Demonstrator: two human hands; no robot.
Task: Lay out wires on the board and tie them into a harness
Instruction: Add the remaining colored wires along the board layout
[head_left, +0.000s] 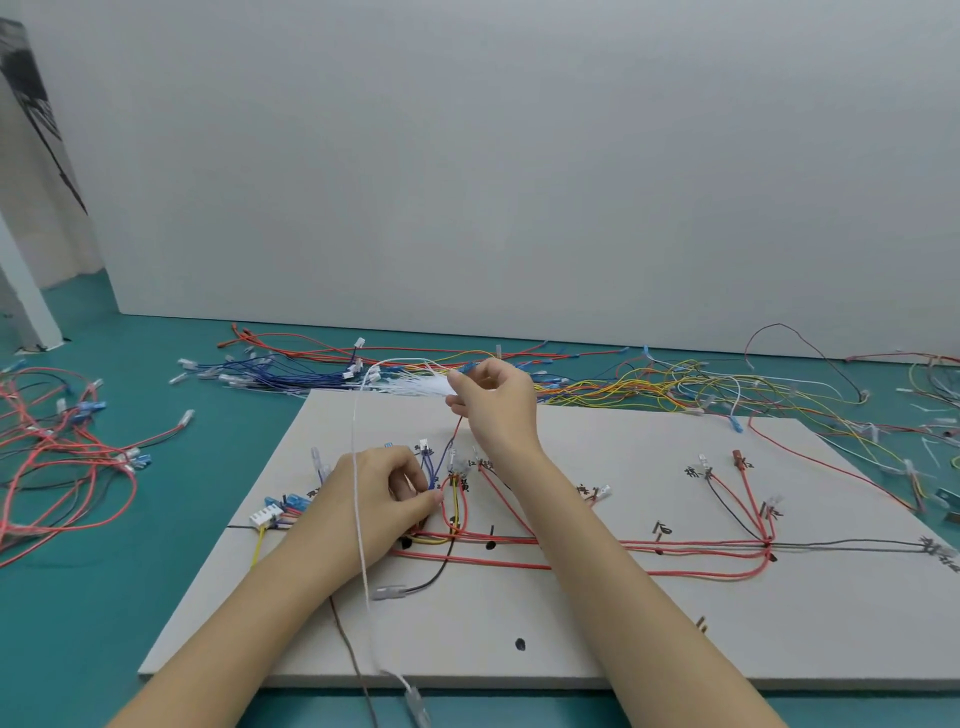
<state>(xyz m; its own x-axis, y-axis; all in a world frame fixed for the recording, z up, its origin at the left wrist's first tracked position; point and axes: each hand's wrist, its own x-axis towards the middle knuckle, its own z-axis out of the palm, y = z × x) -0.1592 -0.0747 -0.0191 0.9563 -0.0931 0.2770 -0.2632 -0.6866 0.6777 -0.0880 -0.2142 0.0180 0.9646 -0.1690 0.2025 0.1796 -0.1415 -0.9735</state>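
Wires being gathered on the board (597, 639).
Red wires (597, 545) are being pinched at a junction on the board's left by the left hand (382, 493); a blue-tipped wire (466, 368) is being gripped by the raised right hand (493, 402) above the far edge, near white ties (415, 387).

The board (623, 623) is a matt, pale grey sheet, like pressed card or fibreboard, marked in black ink. The bench (130, 571) has a smooth teal covering with a dull sheen. The wires (571, 545) wear smooth plastic insulation, slightly glossy, tipped with clear plastic sleeves and a white plastic connector (266, 516). The wall (519, 156) behind is flat matt white.
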